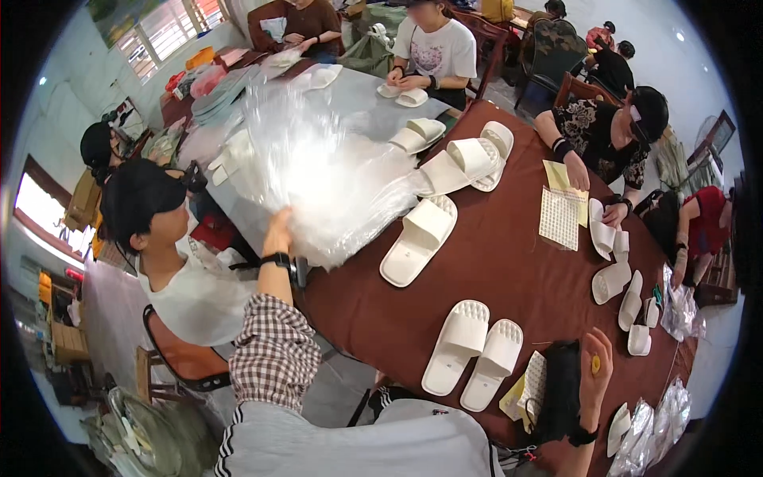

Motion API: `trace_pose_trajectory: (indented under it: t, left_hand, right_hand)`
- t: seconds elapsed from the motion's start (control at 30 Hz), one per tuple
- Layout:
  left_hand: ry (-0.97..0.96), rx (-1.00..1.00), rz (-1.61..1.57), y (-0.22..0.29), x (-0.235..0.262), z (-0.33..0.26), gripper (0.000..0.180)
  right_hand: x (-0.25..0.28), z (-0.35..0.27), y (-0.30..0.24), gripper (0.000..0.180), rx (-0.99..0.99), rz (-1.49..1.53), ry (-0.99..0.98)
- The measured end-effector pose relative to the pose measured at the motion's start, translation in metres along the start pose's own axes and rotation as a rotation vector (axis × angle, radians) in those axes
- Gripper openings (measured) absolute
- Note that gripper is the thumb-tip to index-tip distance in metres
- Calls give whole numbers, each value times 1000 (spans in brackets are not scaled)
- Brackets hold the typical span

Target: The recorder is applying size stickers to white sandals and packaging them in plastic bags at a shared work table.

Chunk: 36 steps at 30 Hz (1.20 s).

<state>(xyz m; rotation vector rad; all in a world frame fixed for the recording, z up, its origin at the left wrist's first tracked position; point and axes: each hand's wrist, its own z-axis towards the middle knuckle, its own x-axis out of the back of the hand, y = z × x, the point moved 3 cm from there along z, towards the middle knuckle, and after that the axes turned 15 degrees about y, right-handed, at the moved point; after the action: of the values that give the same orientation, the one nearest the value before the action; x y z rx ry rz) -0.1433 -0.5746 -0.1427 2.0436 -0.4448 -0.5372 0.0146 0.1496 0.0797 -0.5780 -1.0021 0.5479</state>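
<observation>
My left hand [278,230], with a watch and checkered sleeve, grips the near edge of a clear plastic bag [350,215]. Glare and motion blur the plastic, and my fingertips are partly hidden. On the right, my right hand [596,366] is raised with fingers extended, and a small yellow round piece shows on it. Beside that hand are a black object [559,385] and sheets of small labels [534,387]. A pair of white slippers [477,354] lies in front of me. Another white slipper [419,241] lies beyond it, near the plastic.
More white slippers [461,163] lie farther along the brown-covered table [509,262]. A label sheet [559,219] is near a co-worker [604,135] at right. Another co-worker [163,238] sits close on my left. Clear bags [648,429] lie at the right edge.
</observation>
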Motion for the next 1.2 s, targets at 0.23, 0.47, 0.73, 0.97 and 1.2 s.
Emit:
trace_pose_trajectory:
  t: [0.23,0.47,0.73,0.97,1.2]
  left_hand:
    - [4,151,-52,-51,29,14,33]
    - [-36,85,1,47,4,-8,39]
    - [-103,-1063,1022,34,98,60,34]
    - [-186,-160,481,6,96,96,42]
    - [-231,-296,716,25,70,60,32]
  right_hand:
    - [28,-34,10,32,-190,-32,49]
    - [45,-43,17,30,-279,-75,172]
    - [73,-75,26,27,-378,-53,291]
    - [114,-136,71,26,-570,-70,423]
    - [129,-186,99,27,-667,-152,473]
